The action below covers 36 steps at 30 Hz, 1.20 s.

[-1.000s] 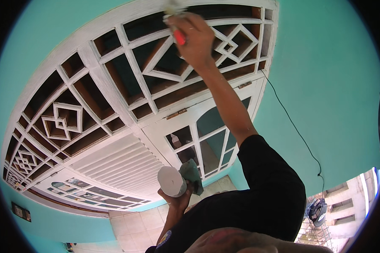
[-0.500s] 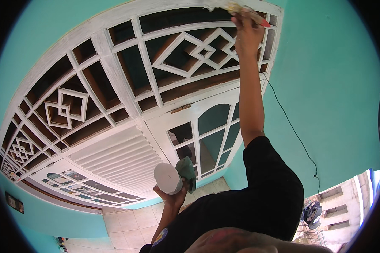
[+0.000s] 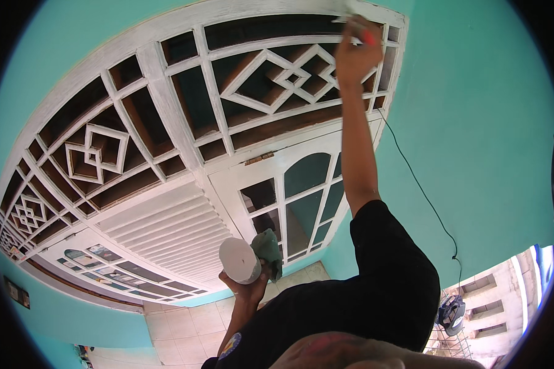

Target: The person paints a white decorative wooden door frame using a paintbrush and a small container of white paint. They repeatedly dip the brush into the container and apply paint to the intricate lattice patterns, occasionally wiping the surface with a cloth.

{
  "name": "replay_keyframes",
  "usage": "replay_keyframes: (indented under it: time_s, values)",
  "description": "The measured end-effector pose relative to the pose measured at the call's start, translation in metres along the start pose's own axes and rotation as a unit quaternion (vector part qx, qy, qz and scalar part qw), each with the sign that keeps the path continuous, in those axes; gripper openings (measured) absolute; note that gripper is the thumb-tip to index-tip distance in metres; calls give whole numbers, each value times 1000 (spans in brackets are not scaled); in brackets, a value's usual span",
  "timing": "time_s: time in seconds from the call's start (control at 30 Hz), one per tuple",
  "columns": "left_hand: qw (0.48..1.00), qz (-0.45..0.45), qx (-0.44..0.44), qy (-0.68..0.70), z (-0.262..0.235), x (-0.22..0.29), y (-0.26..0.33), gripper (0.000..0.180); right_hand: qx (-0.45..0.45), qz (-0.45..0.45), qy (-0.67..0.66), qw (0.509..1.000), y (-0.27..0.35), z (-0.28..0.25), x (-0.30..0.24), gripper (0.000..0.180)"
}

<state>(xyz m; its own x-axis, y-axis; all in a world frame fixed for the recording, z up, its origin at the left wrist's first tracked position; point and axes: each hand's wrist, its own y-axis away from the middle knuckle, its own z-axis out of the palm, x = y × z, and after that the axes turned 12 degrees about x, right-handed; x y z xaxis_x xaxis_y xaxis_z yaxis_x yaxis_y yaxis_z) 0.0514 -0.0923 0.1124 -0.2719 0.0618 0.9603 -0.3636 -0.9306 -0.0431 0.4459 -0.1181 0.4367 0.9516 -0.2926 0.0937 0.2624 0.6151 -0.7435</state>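
Note:
My right hand [image 3: 356, 52] is raised high against the top right corner of a white wooden lattice transom [image 3: 184, 117], gripping a paintbrush with a red handle [image 3: 368, 37]; its bristles touch the white frame edge. My left hand [image 3: 247, 288] is held low near my chest and grips a white paint can [image 3: 240, 260] together with a green rag [image 3: 268, 251]. The can's pale underside faces the camera.
White doors with arched glass panes [image 3: 301, 197] and louvred panels [image 3: 172, 227] stand under the transom. Turquoise walls [image 3: 474, 141] surround the frame. A thin black cable [image 3: 425, 197] runs down the right wall. Pale floor tiles [image 3: 178, 326] lie below.
My right hand with the brush has moved rightward and up along the transom to its top right corner, my arm stretching out. The left hand has kept the can and rag in place.

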Motion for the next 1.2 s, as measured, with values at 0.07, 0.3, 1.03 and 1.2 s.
replay_keyframes:
  time_s: [0.07,0.3,1.03,1.2]
  values:
    - [1000,9,23,17,8,7,4,31,-83,31,-86,992,28,26,-45,29]
    - [991,-103,-14,88,2,-7,3,38,1,323,-333,886,23,33,-34,11]
    - [913,-266,-16,308,-30,-25,0,42,-180,479,-329,793,41,-67,-161,25]
    - [848,-340,43,404,-30,-21,1,48,-442,550,-366,607,40,-175,-194,35]
